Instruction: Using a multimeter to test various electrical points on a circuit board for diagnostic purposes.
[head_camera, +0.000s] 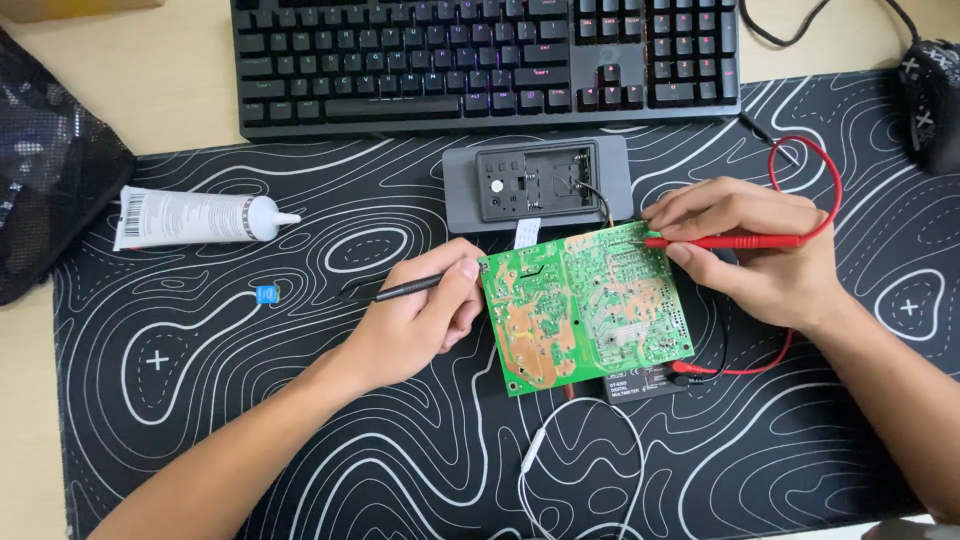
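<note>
A green circuit board (585, 305), solder side up, lies tilted on the black desk mat (300, 420). My left hand (415, 320) grips a black probe (395, 291), its tip at the board's left upper edge. My right hand (755, 250) holds a red probe (735, 241) with its tip on the board's upper right corner. The red lead (815, 165) loops behind that hand. A black multimeter (645, 383) is mostly hidden under the board.
A grey box with a black open module (538, 182) sits behind the board. A keyboard (490, 60) spans the back. A white tube (195, 216) lies left, near a small blue chip (266, 295). A mouse (935, 100) sits far right. A white cable (575, 455) loops below.
</note>
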